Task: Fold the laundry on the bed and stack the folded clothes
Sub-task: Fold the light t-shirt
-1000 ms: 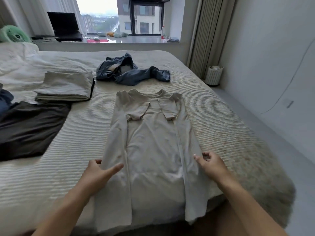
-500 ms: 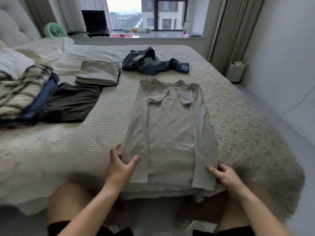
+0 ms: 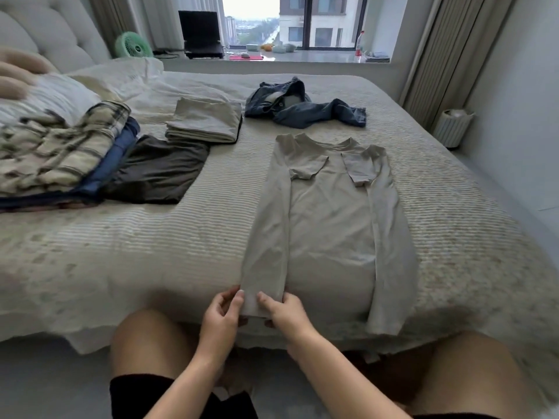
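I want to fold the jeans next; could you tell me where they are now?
In the head view the jeans lie crumpled at the far side of the bed, beyond the beige shirt.

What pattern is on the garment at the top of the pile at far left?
Plaid, cream with dark stripes, seen in the head view.

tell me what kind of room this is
Most likely a bedroom in a flat several floors up: a bed with a padded headboard and clothes laid out on it, and a window looking out over other buildings.
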